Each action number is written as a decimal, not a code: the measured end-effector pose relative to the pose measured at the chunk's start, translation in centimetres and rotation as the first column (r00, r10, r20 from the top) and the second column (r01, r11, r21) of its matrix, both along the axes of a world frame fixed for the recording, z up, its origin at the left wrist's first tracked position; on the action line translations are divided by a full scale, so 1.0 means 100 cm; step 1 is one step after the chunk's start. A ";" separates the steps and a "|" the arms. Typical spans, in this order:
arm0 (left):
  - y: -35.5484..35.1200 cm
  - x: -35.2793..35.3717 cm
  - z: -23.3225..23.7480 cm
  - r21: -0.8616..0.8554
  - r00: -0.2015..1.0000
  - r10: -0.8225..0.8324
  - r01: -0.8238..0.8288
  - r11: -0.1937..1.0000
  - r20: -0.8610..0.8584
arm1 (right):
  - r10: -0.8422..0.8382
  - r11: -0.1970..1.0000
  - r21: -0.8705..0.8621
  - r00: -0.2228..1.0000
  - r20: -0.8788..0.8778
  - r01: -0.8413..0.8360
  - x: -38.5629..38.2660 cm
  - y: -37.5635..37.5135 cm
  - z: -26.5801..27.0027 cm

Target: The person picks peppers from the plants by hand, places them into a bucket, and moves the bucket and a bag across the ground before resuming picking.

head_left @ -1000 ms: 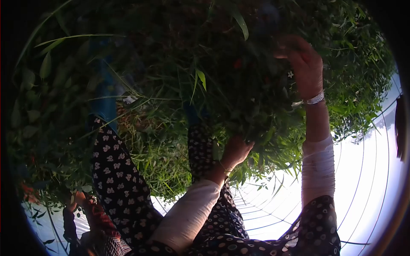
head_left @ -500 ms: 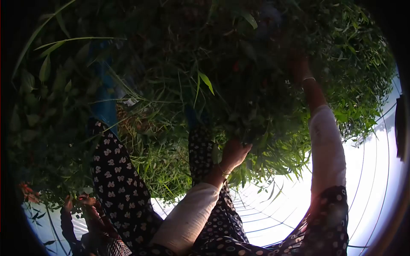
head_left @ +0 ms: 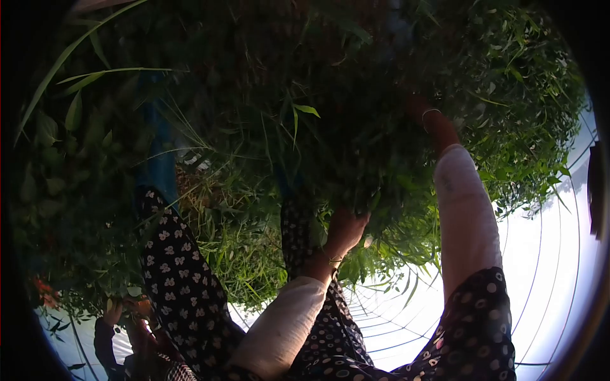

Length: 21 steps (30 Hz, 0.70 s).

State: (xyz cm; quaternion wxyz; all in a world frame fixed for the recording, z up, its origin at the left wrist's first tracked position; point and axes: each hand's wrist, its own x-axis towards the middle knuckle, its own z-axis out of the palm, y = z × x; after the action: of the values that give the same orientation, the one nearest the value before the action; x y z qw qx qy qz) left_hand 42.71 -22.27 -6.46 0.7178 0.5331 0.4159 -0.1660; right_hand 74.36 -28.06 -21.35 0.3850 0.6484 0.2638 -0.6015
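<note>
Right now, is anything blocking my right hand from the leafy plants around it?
Nothing visible stands between them: your right hand is in among the leafy plants. Deep shadow hides its fingers, though, so I can't tell what lies right at them.

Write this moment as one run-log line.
left hand: at foliage, hold unclear | right hand: in foliage, mostly hidden | another person's hand: lower left

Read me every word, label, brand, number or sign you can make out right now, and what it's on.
None readable: no lettering shows on the foliage, and the dark trousers carry only a pale printed pattern.
Too small or blurred to tell: the faint mark on the pale right sleeve, and anything on the right-wrist band.
</note>
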 end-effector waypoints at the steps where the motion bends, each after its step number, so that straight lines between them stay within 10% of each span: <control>1: -0.016 -0.008 -0.003 -0.156 0.995 0.052 -0.065 0.986 -0.089 | 0.181 0.983 0.048 0.969 -0.165 -0.175 0.005 -0.017 -0.008; 6: 0.031 0.010 0.005 -0.412 0.972 -0.143 0.055 0.909 -0.186 | 0.306 0.952 0.099 0.908 -0.287 -0.290 0.012 -0.013 -0.001; 8: 0.019 0.007 0.002 -0.420 0.967 -0.219 0.146 0.896 -0.129 | -0.306 0.927 0.232 0.952 0.008 0.296 0.011 -0.038 -0.004; 11: 0.006 -0.002 -0.003 -0.316 0.959 -0.280 0.256 0.913 -0.033 | -0.154 0.913 0.359 0.979 -0.137 0.194 0.037 -0.151 -0.053; 14: 0.024 0.007 0.000 -0.379 0.937 -0.344 0.299 0.876 -0.056 | -0.456 0.879 0.133 0.889 -0.046 0.458 0.008 -0.042 -0.002; 18: 0.024 0.008 0.001 -0.293 0.968 -0.236 0.202 0.935 -0.083 | -0.334 0.919 0.175 0.933 -0.131 0.353 0.004 -0.007 0.018; 21: 0.025 0.009 -0.001 -0.372 0.870 -0.489 0.434 0.821 -0.064 | -0.384 0.922 0.112 0.907 0.174 0.370 -0.014 0.027 0.028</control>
State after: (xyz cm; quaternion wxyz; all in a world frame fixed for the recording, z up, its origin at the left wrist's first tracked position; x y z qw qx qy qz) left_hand 43.57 -19.73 -6.58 0.7035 0.4686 0.2932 -0.4467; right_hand 72.91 -25.41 -18.56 0.2602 0.7564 0.1177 -0.5885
